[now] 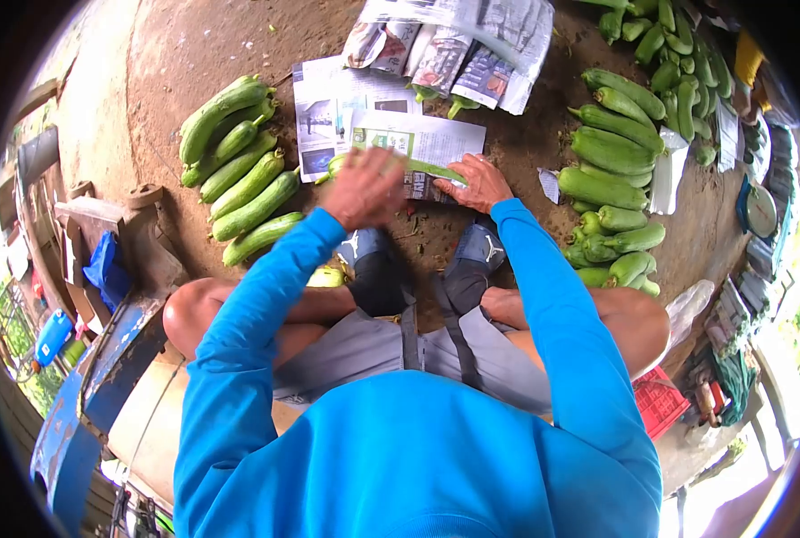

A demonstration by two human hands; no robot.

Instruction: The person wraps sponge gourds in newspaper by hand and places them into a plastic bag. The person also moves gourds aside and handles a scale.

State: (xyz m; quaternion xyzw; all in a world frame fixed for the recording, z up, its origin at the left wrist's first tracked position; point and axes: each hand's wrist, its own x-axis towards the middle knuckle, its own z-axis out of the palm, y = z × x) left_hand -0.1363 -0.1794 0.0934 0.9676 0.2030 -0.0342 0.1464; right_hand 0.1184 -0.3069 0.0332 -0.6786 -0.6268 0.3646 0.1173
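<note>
One green gourd [431, 169] at newspaper's [445, 133] near edge: right hand [479, 184] grips its end; left hand [364, 188] blurred, fingers indeterminate.

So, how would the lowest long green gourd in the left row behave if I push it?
The long green gourd would probably feel stiff, since it lies unsagging on the brown dirt ground. Its rounded body suggests it might roll sideways, though the similar green gourd just above could block it that way.
</note>
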